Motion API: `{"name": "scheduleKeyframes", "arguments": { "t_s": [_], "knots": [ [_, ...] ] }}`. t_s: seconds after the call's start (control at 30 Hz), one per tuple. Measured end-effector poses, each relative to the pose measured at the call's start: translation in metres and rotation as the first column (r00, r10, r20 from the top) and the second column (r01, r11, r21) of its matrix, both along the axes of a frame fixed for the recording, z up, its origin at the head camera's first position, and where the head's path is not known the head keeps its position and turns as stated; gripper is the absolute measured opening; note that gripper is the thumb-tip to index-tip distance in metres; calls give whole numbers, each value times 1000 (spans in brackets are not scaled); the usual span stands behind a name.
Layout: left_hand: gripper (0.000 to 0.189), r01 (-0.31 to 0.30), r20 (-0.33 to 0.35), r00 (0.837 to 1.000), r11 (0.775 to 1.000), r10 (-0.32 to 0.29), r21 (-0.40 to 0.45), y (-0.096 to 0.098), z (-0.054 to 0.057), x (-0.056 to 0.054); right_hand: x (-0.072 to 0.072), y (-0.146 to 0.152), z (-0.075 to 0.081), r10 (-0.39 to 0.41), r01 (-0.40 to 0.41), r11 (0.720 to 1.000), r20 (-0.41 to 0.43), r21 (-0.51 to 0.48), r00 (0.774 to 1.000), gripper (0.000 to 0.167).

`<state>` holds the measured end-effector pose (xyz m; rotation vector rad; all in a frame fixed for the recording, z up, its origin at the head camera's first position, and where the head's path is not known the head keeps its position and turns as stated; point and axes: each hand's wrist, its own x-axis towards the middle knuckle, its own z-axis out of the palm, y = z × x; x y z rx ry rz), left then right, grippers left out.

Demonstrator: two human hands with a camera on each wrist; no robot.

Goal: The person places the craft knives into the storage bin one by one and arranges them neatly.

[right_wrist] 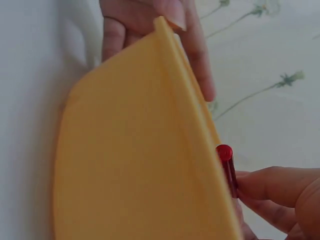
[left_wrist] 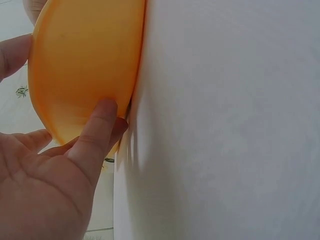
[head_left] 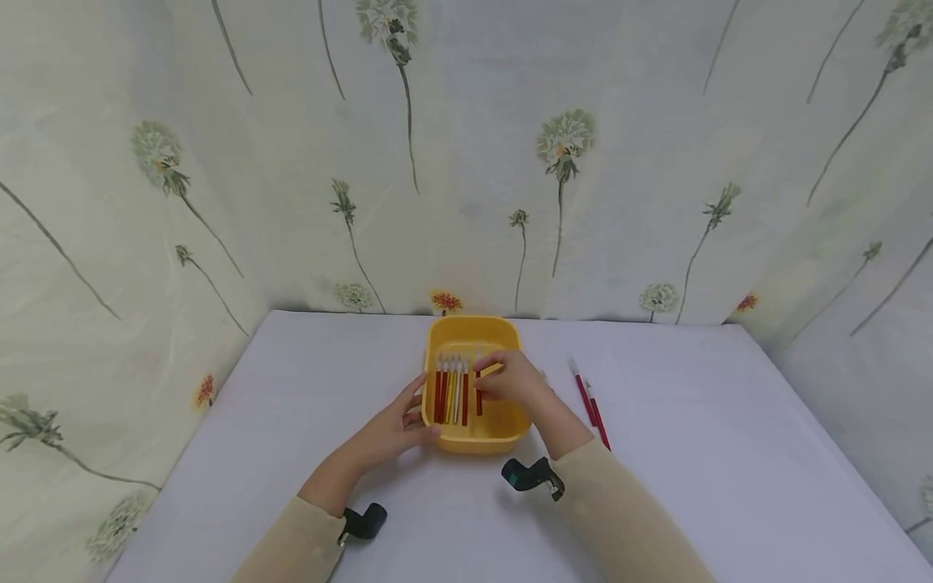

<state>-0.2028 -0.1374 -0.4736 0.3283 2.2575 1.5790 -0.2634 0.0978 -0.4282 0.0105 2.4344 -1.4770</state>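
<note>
A yellow plastic tray [head_left: 477, 445] stands on the white table, its far end close to the patterned backdrop. My left hand [head_left: 389, 433] grips its near left corner, thumb at the front rim and fingers along the outer side, as the left wrist view also shows. Inside, several slim pencils [head_left: 452, 394], red, yellow and whitish with pale tips, lie side by side on the left. Over the tray, my right hand [head_left: 510, 379] pinches a red pencil [head_left: 479, 402] just right of that row. Its rounded red end [right_wrist: 225, 152] shows above the rim in the right wrist view.
To the right of the tray, red pencils [head_left: 583, 395] with pale tips lie on the table, partly side by side. A small pale tip shows behind my right wrist. A backdrop [head_left: 466, 202] printed with dandelions rises behind the table and along both sides.
</note>
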Motion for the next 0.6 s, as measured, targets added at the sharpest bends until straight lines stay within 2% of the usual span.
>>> {"name": "scheduleKeyframes", "arguments": {
  "t_s": [0.17,0.43,0.6],
  "knots": [
    [95,2,1,1000,1000,-2,5,-1,0,1,-1,-10,-11,27,-26,999,-12,43,1000,22],
    [96,-8,3,1000,1000,8,-21,0,1,2,-2,-14,-22,16,-13,993,-29,118,999,20],
    [96,-4,-1,1000,1000,3,-16,0,0,1,-5,-15,-27,-12,12,991,1,132,1000,19]
  ]
}}
